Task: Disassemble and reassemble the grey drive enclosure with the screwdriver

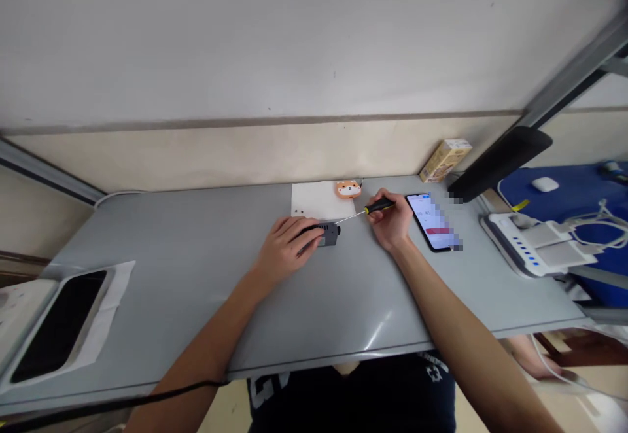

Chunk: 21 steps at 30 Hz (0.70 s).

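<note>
My left hand [287, 244] lies over a small dark grey device [328, 233] on the grey table [196, 276], fingers curled around it and pinning it down. My right hand [392, 218] grips a screwdriver [379, 206] with a black and yellow handle. Its thin metal shaft points left and its tip meets the right end of the device. A white sheet of paper [318, 200] lies just behind the device.
A lit phone [432, 222] lies right of my right hand. An orange animal-shaped item [348, 189] sits at the wall, a small yellow box [444, 159] further right. A white power strip [527, 248] is at the right edge, a dark tablet [59, 325] front left.
</note>
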Motion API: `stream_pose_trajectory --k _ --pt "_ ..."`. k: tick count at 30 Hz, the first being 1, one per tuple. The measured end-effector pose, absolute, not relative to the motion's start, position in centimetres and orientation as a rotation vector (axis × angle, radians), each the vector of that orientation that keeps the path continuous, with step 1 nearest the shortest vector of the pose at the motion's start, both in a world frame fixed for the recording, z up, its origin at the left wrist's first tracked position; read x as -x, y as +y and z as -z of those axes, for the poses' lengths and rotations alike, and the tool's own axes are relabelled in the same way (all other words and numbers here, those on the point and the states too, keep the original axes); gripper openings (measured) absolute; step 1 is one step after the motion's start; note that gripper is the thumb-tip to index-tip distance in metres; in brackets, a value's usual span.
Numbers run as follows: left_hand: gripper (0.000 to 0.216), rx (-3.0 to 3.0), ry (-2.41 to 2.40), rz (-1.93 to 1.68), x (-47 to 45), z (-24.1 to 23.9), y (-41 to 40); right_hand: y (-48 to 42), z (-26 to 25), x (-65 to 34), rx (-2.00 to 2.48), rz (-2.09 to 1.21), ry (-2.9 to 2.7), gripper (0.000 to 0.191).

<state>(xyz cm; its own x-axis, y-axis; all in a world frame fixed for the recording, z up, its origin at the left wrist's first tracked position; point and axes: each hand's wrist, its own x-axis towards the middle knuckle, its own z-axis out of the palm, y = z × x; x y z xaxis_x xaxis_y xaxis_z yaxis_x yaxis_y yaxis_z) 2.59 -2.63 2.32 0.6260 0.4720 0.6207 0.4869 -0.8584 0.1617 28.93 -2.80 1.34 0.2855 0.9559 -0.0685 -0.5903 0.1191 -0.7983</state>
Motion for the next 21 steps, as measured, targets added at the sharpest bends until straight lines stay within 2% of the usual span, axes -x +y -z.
stream_pose_trajectory --k 9,15,21 --pt "0.016 2.741 -0.760 1.106 -2.9 -2.3 -2.5 -3.0 -1.4 -28.7 0.787 -1.303 -0.499 0.018" --pt "0.026 2.737 -0.776 1.042 -3.5 -2.2 -3.1 -3.0 -1.0 -28.8 0.815 -1.279 -0.514 0.017" --pt "0.024 2.735 -0.775 1.035 -3.9 -2.1 -3.3 -2.8 -0.7 -28.8 0.811 -1.263 -0.493 0.018"
